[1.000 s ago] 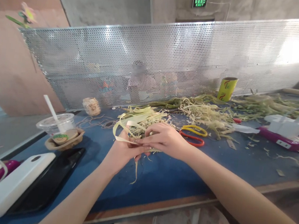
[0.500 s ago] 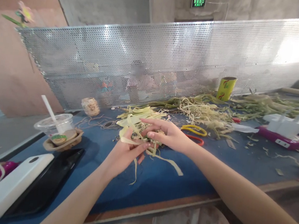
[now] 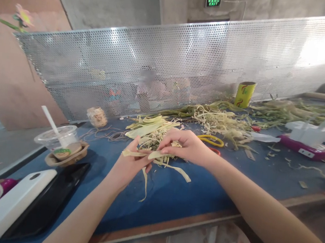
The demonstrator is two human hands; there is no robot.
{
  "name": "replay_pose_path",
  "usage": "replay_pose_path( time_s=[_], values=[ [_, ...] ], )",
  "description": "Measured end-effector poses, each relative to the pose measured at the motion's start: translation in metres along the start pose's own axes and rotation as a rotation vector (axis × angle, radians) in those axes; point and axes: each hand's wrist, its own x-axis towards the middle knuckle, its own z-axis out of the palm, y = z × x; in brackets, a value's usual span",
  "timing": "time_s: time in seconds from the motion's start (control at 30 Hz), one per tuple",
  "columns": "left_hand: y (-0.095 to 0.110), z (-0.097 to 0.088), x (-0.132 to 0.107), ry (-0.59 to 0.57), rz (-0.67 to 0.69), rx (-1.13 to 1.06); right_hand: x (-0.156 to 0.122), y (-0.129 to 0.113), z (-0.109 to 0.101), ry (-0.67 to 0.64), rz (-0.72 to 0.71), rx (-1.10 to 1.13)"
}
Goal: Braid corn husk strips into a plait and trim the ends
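Our left grip (image 3: 127, 165), nearly closed, holds pale leaf strips (image 3: 156, 155); our right grip (image 3: 189, 146) pinches them too, just in front of the leaf pile (image 3: 146, 128) over the blue tabletop (image 3: 166, 199). Pulling too hard could split them; dangling ends might snag on the pile.

Leaf strips (image 3: 155, 155) pale yellow-green. Scissor handles (image 3: 221, 143) yellow and red. Tabletop (image 3: 154, 202) blue. Far tube (image 3: 244, 96) yellow with red and green markings. Right power strip (image 3: 306, 149) magenta.

red handle (image 3: 216, 151) mostly hidden behind right hand (image 3: 187, 145)
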Motion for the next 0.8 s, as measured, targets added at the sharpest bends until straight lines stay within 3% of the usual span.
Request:
replay_pose_path(
  time_s=[0.1, 0.3, 0.6, 0.8],
  values=[
    [0.0010, -0.0028, -0.0004, -0.006, 0.007, 0.072, 0.0008, 0.0041, -0.0055, 0.002, -0.057, -0.172],
    [0.0024, -0.0051, -0.0001, 0.011, 0.003, 0.101, -0.0008, 0.0044, -0.0115, -0.084, 0.014, -0.160],
    [0.0038, -0.0044, -0.0010, 0.049, 0.004, 0.072, -0.0038, 0.0026, -0.0117, -0.116, -0.032, -0.404],
    [0.0039, -0.0040, -0.0001, 0.070, -0.011, -0.018, -0.0048, 0.0012, -0.0104, -0.143, -0.050, -0.434]
  ],
)
